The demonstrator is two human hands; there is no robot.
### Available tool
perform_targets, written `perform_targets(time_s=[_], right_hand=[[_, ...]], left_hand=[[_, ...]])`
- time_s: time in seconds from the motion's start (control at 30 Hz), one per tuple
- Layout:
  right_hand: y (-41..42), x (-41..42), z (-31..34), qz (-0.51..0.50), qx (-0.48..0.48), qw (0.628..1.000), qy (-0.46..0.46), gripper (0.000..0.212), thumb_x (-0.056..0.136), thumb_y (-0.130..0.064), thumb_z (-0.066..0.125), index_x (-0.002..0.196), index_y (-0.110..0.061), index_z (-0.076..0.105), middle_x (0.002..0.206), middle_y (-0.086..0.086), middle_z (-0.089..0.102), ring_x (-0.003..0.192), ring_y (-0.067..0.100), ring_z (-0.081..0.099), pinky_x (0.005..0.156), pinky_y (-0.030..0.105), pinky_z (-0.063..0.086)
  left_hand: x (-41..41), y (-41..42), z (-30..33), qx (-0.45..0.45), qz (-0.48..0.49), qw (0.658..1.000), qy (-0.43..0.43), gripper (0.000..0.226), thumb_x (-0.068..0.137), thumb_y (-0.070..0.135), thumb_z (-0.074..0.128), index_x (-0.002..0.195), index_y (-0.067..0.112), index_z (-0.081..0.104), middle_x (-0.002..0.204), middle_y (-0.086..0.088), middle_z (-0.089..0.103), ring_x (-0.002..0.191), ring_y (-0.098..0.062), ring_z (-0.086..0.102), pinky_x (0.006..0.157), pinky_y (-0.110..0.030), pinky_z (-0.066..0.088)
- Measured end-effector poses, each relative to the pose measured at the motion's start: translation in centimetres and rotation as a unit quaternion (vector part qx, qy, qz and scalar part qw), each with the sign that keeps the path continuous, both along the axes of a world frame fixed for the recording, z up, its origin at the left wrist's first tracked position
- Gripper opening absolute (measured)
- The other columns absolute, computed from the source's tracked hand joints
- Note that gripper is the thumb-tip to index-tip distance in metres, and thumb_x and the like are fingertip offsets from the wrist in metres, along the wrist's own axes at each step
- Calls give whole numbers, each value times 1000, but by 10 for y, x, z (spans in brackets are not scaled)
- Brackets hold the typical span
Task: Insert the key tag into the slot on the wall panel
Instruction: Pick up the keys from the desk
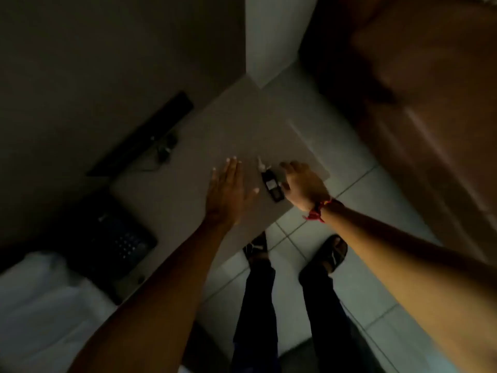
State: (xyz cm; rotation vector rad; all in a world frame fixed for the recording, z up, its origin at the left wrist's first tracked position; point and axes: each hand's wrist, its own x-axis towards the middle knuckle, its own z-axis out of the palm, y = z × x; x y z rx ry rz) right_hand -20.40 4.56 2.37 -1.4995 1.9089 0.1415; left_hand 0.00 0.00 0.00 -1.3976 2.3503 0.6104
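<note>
A dark rectangular key tag (272, 185) with a pale key or ring at its far end lies on a light tabletop (242, 125) near the front right corner. My right hand (302, 184), a red band at its wrist, rests just right of the tag with its fingers curled down beside it; whether they grip it is unclear in the dim light. My left hand (228, 192) lies flat on the table left of the tag, fingers spread, holding nothing. No wall panel or slot shows in the head view.
A long black bar (145, 133) lies at the table's back left with a small dark object (166, 146) beside it. A dark device (115, 238) sits at the left. A brown door (430, 117) stands right. The floor (376, 305) is tiled.
</note>
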Motion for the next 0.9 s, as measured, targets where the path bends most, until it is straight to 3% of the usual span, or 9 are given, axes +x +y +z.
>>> perform_targets(time_s=[0.1,0.27,0.43,0.6,0.77,0.8,0.9], right_hand=[[-1,16,-32,-46,-27,999,-9,40,97,-24,57,136,-14,54,131,14,54,122,36,51,94,45,53],[-6,35,-58,-124,-81,989,-9,39,91,-37,64,118,-9,57,122,16,59,113,35,55,93,47,50],[-10,42,-72,-168,-75,982,-48,33,95,-30,63,121,-11,56,122,12,62,112,29,58,90,39,50],[-16,31,-64,-198,-61,972,-107,21,99,-20,57,116,-8,63,115,12,66,108,26,60,82,28,39],[-30,17,-20,-232,-93,960,-127,15,99,-20,59,99,-7,66,83,3,64,82,20,63,55,17,35],[-33,12,-7,-236,-95,958,-128,15,99,-21,59,96,-8,67,84,4,67,81,21,64,55,18,39],[-43,-5,43,-241,-107,955,-134,12,97,-20,60,89,-13,66,92,6,71,88,24,68,72,39,57]], left_hand=[[7,11,-34,-5,13,1000,-13,89,104,66,37,167,8,14,177,-11,11,165,-28,11,134,-53,13],[14,27,-63,-51,11,999,1,92,102,69,36,167,9,12,177,-11,10,164,-29,11,132,-55,18],[11,30,-69,-55,17,998,-12,96,100,74,33,168,9,9,177,-12,8,165,-30,8,132,-57,17],[8,22,-53,-17,11,999,-25,96,101,70,37,167,9,7,177,-12,5,165,-30,6,133,-55,15],[1,5,-13,-17,17,1000,-10,90,104,66,37,167,6,13,177,-13,10,164,-28,11,134,-53,12],[-2,0,-1,-24,15,1000,-4,90,104,65,37,167,6,14,177,-13,10,164,-28,11,134,-53,11],[-19,-19,41,-38,5,999,12,89,104,65,35,167,6,14,177,-13,11,164,-28,11,133,-52,10]])
